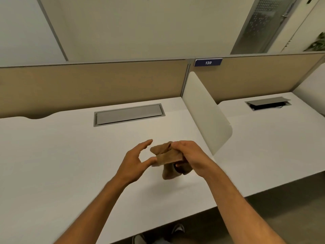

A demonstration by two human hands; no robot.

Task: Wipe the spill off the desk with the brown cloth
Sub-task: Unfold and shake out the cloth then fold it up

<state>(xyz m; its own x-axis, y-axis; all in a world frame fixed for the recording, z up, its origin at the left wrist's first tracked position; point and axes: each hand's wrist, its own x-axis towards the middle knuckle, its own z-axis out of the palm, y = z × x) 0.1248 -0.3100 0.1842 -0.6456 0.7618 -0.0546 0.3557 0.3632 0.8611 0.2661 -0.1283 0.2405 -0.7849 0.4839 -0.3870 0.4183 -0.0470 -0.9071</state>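
The brown cloth [168, 156] is bunched and folded, held above the white desk [61, 155] near its right side. My right hand [190, 155] grips the cloth from the right, fingers closed around it, with part of the cloth hanging below. My left hand [136, 162] is just left of the cloth with fingers spread; its thumb tip touches the cloth's lower left corner. I cannot make out a spill on the desk surface.
A grey cable-tray lid [129, 114] is set into the back of the desk. A white rounded divider [205, 111] stands at the desk's right edge, with a second desk [272, 147] beyond. Tan partition panels [88, 85] run behind. Shoes [178, 229] show below the front edge.
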